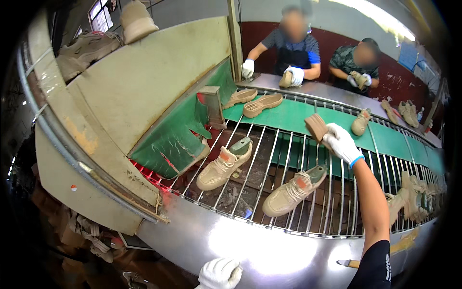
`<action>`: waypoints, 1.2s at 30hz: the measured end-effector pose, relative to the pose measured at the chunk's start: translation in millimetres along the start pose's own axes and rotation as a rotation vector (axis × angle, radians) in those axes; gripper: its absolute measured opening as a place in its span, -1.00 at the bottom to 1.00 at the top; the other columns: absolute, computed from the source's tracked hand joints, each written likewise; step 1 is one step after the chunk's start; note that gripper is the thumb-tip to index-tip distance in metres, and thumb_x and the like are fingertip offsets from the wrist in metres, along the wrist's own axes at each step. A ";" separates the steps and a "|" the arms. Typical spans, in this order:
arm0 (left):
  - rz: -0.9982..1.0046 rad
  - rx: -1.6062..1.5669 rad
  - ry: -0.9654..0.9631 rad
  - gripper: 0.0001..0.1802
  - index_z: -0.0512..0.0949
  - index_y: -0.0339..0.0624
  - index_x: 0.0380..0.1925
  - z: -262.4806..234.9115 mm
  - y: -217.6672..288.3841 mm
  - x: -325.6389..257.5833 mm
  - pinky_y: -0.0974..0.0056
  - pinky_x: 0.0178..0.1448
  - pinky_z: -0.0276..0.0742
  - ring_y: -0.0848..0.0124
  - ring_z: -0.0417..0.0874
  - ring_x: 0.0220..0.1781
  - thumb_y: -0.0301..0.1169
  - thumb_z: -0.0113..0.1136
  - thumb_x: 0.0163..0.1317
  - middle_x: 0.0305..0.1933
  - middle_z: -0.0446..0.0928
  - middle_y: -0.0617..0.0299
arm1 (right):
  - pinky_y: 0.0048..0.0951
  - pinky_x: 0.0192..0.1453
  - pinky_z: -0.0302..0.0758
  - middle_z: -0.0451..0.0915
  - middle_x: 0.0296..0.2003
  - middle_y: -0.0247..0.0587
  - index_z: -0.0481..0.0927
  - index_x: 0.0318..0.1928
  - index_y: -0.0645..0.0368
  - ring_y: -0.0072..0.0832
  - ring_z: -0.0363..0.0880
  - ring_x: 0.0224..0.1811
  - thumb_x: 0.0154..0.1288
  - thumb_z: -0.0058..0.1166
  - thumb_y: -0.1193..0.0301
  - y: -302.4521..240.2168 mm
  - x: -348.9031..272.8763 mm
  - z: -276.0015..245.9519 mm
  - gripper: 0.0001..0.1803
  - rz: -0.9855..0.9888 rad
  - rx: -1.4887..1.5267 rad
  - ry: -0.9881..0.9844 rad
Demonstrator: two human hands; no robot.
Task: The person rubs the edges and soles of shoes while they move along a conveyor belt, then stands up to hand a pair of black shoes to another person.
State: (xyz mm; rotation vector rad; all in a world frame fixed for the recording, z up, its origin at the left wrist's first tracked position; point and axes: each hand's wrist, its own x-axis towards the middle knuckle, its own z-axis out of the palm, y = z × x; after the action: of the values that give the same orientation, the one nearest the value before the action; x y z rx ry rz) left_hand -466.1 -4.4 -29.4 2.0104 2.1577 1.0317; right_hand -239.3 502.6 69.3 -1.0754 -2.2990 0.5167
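Observation:
My right hand (342,143), in a white knit glove with a blue cuff, is stretched over the roller rack and grips a tan shoe sole (315,127) by one end. Below it, two beige mesh lace-up shoes with green lasts in them rest on the metal bars: one shoe (294,192) nearer my right arm, the other shoe (224,166) further left. At the lower edge my left hand (220,273), also in a white glove, is curled closed over the metal ledge (187,241); whatever its fingers may hold is hidden.
Two more soles (262,105) and a shoe (361,122) lie on the green belt (293,115). Several shoes (414,197) crowd the rack at right. A tan machine housing (159,77) stands at left. Across, two gloved co-workers handle shoe parts. A wooden-handled tool (349,263) lies by my right sleeve.

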 end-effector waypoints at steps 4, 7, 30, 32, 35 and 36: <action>0.107 0.012 0.066 -0.39 0.60 -0.26 0.07 12.5 -21.9 -5.8 -0.05 0.05 0.71 -0.03 0.74 0.02 -0.13 0.52 0.11 0.05 0.65 -0.07 | -0.17 0.15 0.62 0.70 -0.10 -0.03 0.67 0.06 0.18 -0.05 0.70 0.00 0.34 0.15 0.47 -135.0 -98.9 -43.7 -0.71 -0.117 -0.082 -0.081; 0.235 0.061 0.313 0.15 0.22 -0.26 0.54 23.3 -31.0 -21.3 -0.19 0.45 0.49 -0.26 0.43 0.48 0.14 0.54 0.13 0.54 0.27 -0.27 | -0.12 -0.06 0.68 0.68 -0.17 -0.13 0.69 0.04 0.04 -0.13 0.72 -0.09 0.29 0.19 0.40 -198.3 -179.3 -11.3 -0.70 -0.443 -0.395 -0.140; 0.267 0.185 0.387 -0.65 0.67 -0.26 -0.11 -58.3 -13.8 -48.4 -0.17 0.34 0.57 -0.04 0.71 0.02 -0.42 0.44 0.07 0.00 0.69 -0.02 | -0.06 0.38 0.57 0.62 0.19 0.14 0.56 0.28 0.14 -0.01 0.59 0.33 0.41 0.28 0.18 -218.6 -364.6 73.6 -0.47 -0.015 0.256 -0.305; 0.188 0.086 0.363 -0.70 0.69 -0.25 -0.13 -43.1 -23.1 -49.7 -0.07 0.11 0.65 -0.02 0.73 -0.05 -0.44 0.41 0.11 -0.06 0.71 0.00 | -0.01 0.41 0.53 0.64 0.17 0.10 0.56 0.28 0.12 0.02 0.58 0.33 0.36 0.26 0.29 -243.5 -314.8 54.3 -0.49 -0.134 0.021 -0.287; -0.048 0.032 0.354 -0.74 0.73 -0.18 -0.16 26.4 -35.2 -31.8 -0.03 0.05 0.64 -0.04 0.74 -0.11 -0.23 0.29 0.36 -0.11 0.73 -0.03 | 0.03 0.40 0.53 0.60 0.27 0.11 0.52 0.38 0.10 0.05 0.59 0.30 0.18 0.37 0.31 -188.6 -244.4 41.3 -0.28 -0.429 -0.269 -0.197; -0.071 0.081 0.307 -0.74 0.73 -0.19 -0.13 39.9 -13.0 -16.6 -0.04 0.07 0.63 -0.02 0.73 -0.10 -0.24 0.25 0.39 -0.09 0.73 -0.01 | 0.03 0.37 0.54 0.64 0.20 0.13 0.56 0.33 0.11 0.07 0.59 0.28 0.09 0.42 0.35 -154.3 -230.2 30.6 -0.28 -0.367 -0.411 -0.155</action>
State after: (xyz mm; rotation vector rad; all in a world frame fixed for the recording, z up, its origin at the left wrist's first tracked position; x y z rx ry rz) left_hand -457.3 -1.0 -73.6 1.8975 2.4335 1.3405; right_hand -224.8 224.5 58.0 -0.7730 -2.7340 -0.0217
